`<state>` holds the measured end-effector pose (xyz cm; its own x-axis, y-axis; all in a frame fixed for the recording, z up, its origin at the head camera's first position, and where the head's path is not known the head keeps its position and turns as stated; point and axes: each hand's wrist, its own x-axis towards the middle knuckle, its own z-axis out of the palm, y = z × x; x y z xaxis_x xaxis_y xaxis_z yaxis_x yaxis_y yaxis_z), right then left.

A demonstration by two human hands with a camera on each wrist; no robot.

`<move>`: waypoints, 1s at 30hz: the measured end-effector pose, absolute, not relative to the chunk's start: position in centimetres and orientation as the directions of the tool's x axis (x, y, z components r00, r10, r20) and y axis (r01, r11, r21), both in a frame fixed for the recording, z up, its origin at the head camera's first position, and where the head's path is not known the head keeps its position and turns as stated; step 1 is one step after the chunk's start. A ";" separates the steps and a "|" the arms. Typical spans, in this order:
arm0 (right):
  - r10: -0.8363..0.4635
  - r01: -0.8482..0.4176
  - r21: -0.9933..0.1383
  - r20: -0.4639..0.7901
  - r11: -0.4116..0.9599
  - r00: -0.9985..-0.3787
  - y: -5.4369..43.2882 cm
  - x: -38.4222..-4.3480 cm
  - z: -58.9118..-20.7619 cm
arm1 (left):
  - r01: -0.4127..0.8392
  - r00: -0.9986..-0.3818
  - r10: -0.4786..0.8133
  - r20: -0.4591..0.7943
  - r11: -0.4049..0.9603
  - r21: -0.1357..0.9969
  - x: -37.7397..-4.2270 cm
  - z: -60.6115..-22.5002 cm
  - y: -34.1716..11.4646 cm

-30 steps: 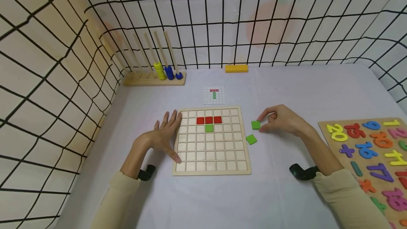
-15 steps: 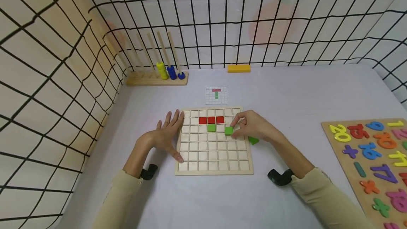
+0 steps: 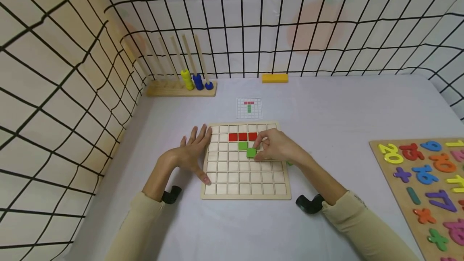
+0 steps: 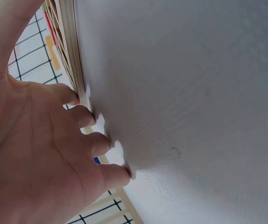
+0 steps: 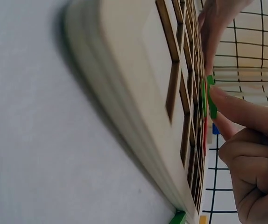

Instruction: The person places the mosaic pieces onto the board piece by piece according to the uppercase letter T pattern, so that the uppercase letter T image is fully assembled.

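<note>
A wooden grid board (image 3: 246, 197) lies on the white cloth. Three red tiles (image 3: 243, 136) sit side by side in one row, with a seated green tile (image 3: 243, 146) in the cell below the middle one. My right hand (image 3: 278, 147) pinches another green tile (image 3: 251, 153) between thumb and forefinger, over the board just right of the centre column. In the right wrist view that held tile (image 5: 212, 98) is tilted on edge. My left hand (image 3: 186, 159) rests spread at the board's left edge, thumb on its frame; in the left wrist view the fingertips touch the cloth.
A loose green tile (image 3: 289, 163) is mostly hidden behind my right hand. Behind the board lies a printed grid card (image 3: 249, 108). Farther back are a bead abacus (image 3: 181, 89) and a yellow block (image 3: 274, 78). A number puzzle board (image 3: 396, 160) lies at right; black wire mesh encloses the table.
My right hand has picked a green tile off the cloth and carried it left over the board, close to the seated green tile. My left hand stays at the board's edge.
</note>
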<state>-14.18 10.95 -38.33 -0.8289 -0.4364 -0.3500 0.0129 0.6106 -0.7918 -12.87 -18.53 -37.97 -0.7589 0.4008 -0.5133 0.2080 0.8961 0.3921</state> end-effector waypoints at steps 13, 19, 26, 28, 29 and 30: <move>-0.448 -0.064 -0.749 -0.324 0.660 -0.833 9.0 -14.2 -38.1 | 0.206 -0.759 0.403 -0.511 0.894 0.399 -12.8 -37.9 -18.5; -0.450 -0.080 -0.741 -0.315 0.667 -0.836 8.5 -14.1 -38.1 | 0.207 -0.752 0.413 -0.513 0.888 0.411 -12.8 -38.0 -18.6; -0.432 -0.085 -0.731 -0.301 0.677 -0.850 8.4 -14.2 -38.2 | 0.207 -0.753 0.409 -0.516 0.891 0.404 -12.8 -37.9 -18.6; -0.429 -0.085 -0.735 -0.294 0.673 -0.854 8.5 -14.2 -38.3 | 0.208 -0.753 0.411 -0.514 0.890 0.406 -12.8 -37.8 -18.5; -0.428 -0.083 -0.740 -0.291 0.668 -0.855 8.5 -14.2 -38.3 | 0.209 -0.752 0.412 -0.514 0.889 0.408 -12.8 -37.9 -18.5; -0.430 -0.082 -0.745 -0.288 0.662 -0.856 8.5 -14.2 -38.4 | 0.208 -0.752 0.413 -0.514 0.889 0.409 -12.8 -37.8 -18.5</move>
